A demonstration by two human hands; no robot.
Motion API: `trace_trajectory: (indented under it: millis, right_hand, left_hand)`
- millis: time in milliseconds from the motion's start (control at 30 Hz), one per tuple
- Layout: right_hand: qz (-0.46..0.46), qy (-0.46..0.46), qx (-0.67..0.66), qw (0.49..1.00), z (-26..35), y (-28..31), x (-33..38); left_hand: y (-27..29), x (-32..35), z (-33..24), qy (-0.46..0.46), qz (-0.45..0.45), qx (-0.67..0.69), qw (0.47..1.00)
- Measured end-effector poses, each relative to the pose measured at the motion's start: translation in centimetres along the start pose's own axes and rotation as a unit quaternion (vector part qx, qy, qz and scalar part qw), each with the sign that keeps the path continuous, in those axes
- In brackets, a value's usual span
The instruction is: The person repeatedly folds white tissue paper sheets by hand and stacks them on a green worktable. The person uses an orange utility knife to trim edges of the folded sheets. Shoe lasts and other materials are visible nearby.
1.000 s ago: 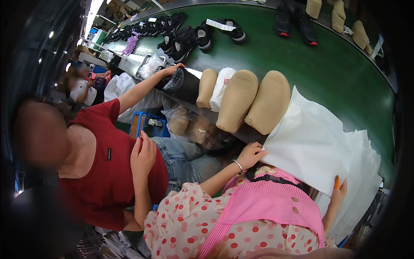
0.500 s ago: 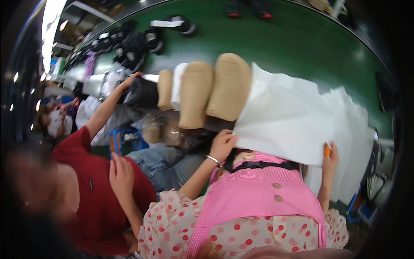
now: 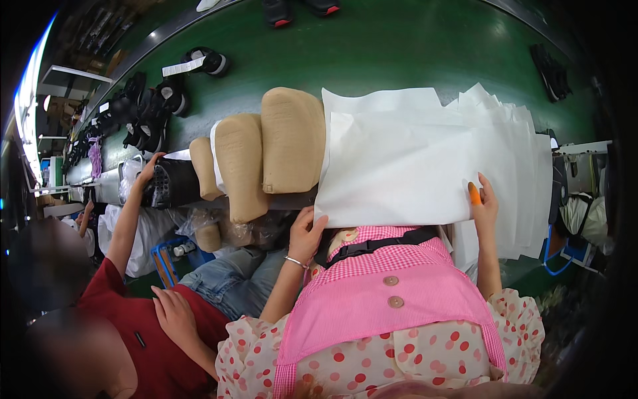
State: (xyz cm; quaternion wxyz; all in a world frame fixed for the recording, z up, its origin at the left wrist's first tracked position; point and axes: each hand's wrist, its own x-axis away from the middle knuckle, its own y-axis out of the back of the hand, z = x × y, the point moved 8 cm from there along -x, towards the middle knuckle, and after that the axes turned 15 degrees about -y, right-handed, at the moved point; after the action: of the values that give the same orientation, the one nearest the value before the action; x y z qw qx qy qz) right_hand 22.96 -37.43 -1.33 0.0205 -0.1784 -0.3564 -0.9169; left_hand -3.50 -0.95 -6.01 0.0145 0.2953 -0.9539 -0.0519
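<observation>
A white paper sheet (image 3: 399, 169) lies on top of a fanned stack of similar sheets (image 3: 525, 193), close in front of me. At its near left corner my left hand (image 3: 307, 234) is closed, thumb against fingers, with a bracelet on the wrist. My right hand (image 3: 485, 205) is at the sheet's right edge. It has an orange cover on one digit, seemingly the thumb, and grips the edge there; its index finger points up. Just left of the paper stand several tan, foot-shaped forms (image 3: 294, 141), some partly behind others.
Beside me on the left, a person in a red shirt (image 3: 159, 339) reaches a hand to a black bin (image 3: 174, 183). Black shoes (image 3: 206, 61) stand along the green work surface (image 3: 399, 46). A blue-framed rack (image 3: 555, 259) is at right; plastic bags hang below the forms.
My view has swung, so the forms, paper and hands sit further left. The sheet lies flatter over the stack, both hands still at its edges. The neighbour's arm stays stretched out.
</observation>
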Motion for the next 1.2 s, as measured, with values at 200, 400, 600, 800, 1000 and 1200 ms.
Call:
trace_trajectory:
  millis: [200, 400, 600, 800, 1000, 1200]
  right_hand:
    - [0.228, -0.037, -0.114, 0.966, -3.3, -0.6, 1.3]
    - [0.184, 0.029, -0.133, 0.973, -2.6, 0.3, 1.0]
    - [0.113, 0.016, -0.203, 0.973, 1.7, 5.3, 2.7]
    - [0.138, -0.080, -0.145, 0.977, -2.7, 0.7, 1.0]
    - [0.250, -0.172, -0.207, 0.930, -4.9, -3.8, 1.7]
    - [0.288, -0.187, -0.177, 0.922, -6.7, -3.9, 0.5]
  left_hand:
    - [-0.2, 1.5, 1.3, 0.095, 0.052, 0.087, 0.990]
    - [-0.1, -0.6, -0.8, 0.027, -0.002, 0.045, 0.999]
    - [-0.2, -1.6, -9.0, -0.174, -0.029, -0.114, 0.978]
    - [0.3, -0.3, -3.8, -0.039, -0.042, -0.101, 0.993]
    - [1.5, -0.3, -1.7, 0.054, -0.009, -0.174, 0.983]
    - [1.2, -1.3, -0.7, 0.040, 0.031, -0.152, 0.987]
